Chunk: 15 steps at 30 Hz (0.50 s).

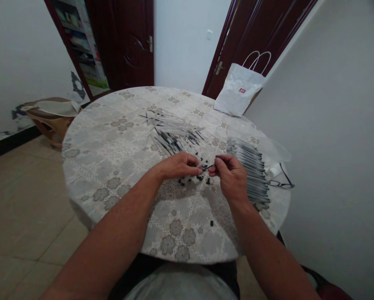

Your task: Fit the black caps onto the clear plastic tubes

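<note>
My left hand (182,164) is closed above the middle of the table, its thumb and fingertips pinched together. What they hold is too small to make out. Facing it, my right hand (232,173) pinches a thin dark stick (208,167), perhaps a pen refill, which points toward the left fingertips. Several small black caps (208,181) lie scattered below and around both hands. Just beyond the left hand is a loose pile of thin white and dark sticks (177,133). Beside my right hand, many grey pen-like sticks (249,166) lie side by side in a row.
A flowered cloth covers the round table (111,146). One black cap (212,223) lies near the front edge. Eyeglasses (280,182) rest at the right edge. A white paper bag (238,89) stands at the back right, and a brown stool (52,118) is left of the table.
</note>
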Each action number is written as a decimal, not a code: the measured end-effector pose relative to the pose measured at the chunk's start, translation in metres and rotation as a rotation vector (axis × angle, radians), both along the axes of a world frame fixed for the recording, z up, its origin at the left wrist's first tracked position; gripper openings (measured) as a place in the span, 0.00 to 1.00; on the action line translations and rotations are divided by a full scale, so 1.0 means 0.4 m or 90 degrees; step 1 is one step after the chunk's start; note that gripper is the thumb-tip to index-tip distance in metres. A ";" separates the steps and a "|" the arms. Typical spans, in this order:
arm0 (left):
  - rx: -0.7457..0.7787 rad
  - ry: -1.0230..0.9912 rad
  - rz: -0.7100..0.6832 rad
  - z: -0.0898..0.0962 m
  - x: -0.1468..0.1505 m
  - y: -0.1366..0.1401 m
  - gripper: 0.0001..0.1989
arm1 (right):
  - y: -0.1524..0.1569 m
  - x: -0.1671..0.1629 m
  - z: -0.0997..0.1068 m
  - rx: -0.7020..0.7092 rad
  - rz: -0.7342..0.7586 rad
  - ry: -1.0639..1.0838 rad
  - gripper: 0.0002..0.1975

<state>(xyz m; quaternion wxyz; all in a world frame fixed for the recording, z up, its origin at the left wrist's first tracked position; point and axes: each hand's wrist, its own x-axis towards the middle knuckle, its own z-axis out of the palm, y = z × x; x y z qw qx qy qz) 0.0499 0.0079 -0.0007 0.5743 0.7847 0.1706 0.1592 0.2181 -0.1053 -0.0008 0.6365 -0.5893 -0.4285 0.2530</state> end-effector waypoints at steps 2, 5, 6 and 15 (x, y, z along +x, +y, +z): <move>0.024 0.017 -0.038 -0.002 -0.002 0.001 0.13 | -0.021 -0.001 -0.001 -0.017 -0.001 0.009 0.15; 0.033 0.023 -0.035 0.002 -0.008 0.001 0.12 | -0.078 0.001 0.008 -0.070 -0.006 -0.074 0.16; 0.023 0.012 -0.008 0.005 -0.012 0.002 0.12 | -0.104 0.002 0.013 -0.108 0.010 -0.150 0.15; -0.249 -0.238 0.319 -0.002 -0.016 0.043 0.13 | -0.270 -0.028 0.000 -0.471 0.341 -0.707 0.03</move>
